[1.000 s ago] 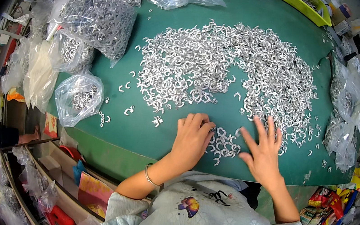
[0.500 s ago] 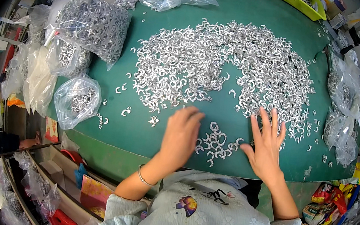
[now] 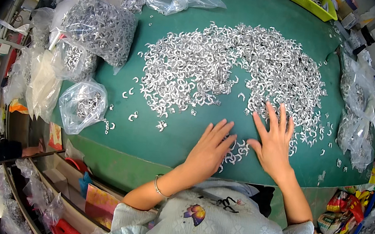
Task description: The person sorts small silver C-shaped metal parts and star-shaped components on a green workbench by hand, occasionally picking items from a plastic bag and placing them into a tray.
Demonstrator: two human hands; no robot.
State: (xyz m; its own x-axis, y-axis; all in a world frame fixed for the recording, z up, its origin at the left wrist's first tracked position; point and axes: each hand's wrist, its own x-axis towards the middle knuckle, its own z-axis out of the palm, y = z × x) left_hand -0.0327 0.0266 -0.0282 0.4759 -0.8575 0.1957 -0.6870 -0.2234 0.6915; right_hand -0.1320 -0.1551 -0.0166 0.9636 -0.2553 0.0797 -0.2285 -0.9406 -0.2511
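A wide arc-shaped heap of small silver curved metal parts [image 3: 231, 70] covers the green table [image 3: 156, 136]. My left hand [image 3: 209, 149] lies flat near the front edge, fingers together, holding nothing. My right hand [image 3: 273, 140] lies flat with fingers spread, its fingertips on the heap's lower right end. A small cluster of the parts [image 3: 236, 152] sits between the two hands, touching both.
Clear plastic bags of the same parts lie at the left [image 3: 84, 103], back left [image 3: 100, 25] and right edge [image 3: 356, 115]. A yellow-green tray [image 3: 309, 1] stands at the far back. Shelves with boxes and bags sit below the table's front left.
Both hands have slid sideways across the table, and the small cluster of parts between them has been drawn nearer the front edge. The camera view has shifted a little.
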